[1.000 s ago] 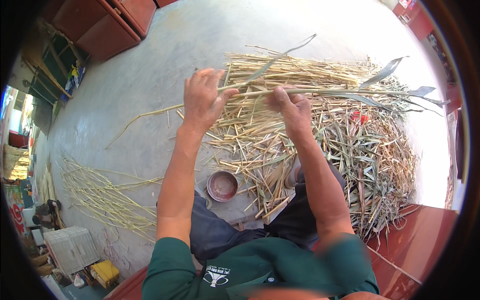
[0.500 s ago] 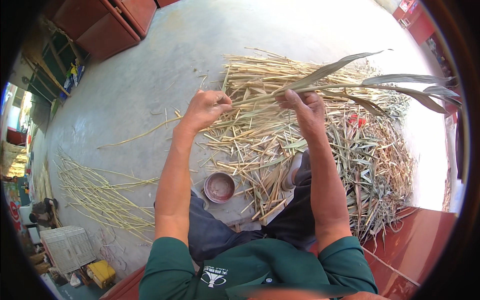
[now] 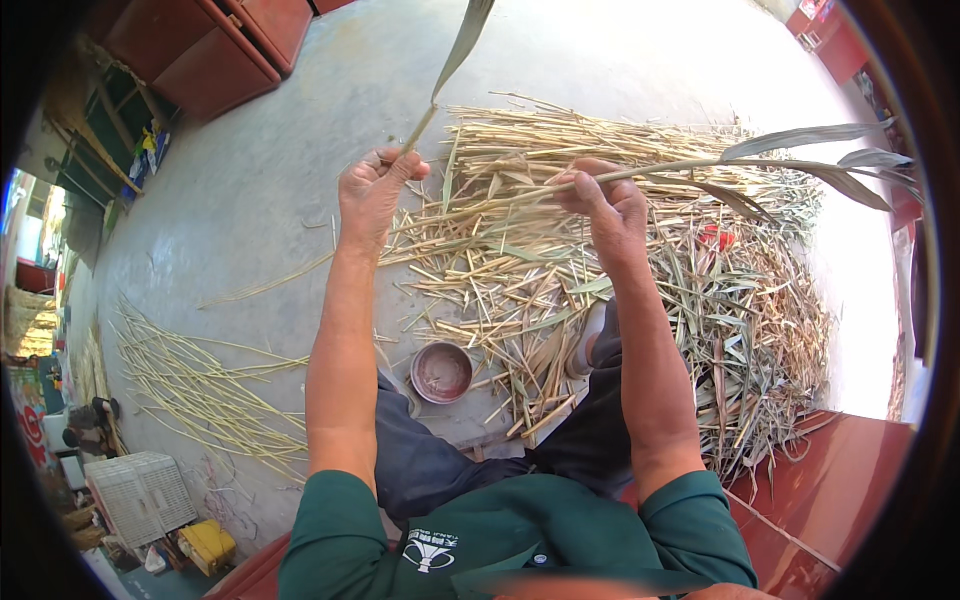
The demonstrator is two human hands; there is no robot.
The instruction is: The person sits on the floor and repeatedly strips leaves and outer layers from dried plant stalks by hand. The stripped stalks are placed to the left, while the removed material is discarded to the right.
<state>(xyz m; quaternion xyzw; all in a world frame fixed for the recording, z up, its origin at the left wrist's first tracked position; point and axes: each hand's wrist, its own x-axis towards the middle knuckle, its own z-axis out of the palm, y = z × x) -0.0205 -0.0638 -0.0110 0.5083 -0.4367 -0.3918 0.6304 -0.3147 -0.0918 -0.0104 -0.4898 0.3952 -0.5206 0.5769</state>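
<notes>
My left hand (image 3: 375, 200) pinches the lower end of a long dried leaf (image 3: 462, 55), which points up and away from me. My right hand (image 3: 605, 200) is closed around a long reed stalk (image 3: 690, 165). Several leaves still hang from the stalk's right end, and its thin bare end (image 3: 280, 282) runs down to the left, past my left wrist. Below both hands lies a heap of cut stalk pieces (image 3: 520, 280) on the floor.
A bundle of straight stalks (image 3: 560, 135) lies beyond my hands. Stripped leaves (image 3: 750, 350) pile up on the right, near a red object (image 3: 716, 237). Thin peeled stems (image 3: 210, 385) are spread at left. A round bowl (image 3: 441, 372) sits between my feet.
My left hand has moved up and left with a leaf, now apart from the stalk. My right hand keeps its hold on the stalk in about the same place.
</notes>
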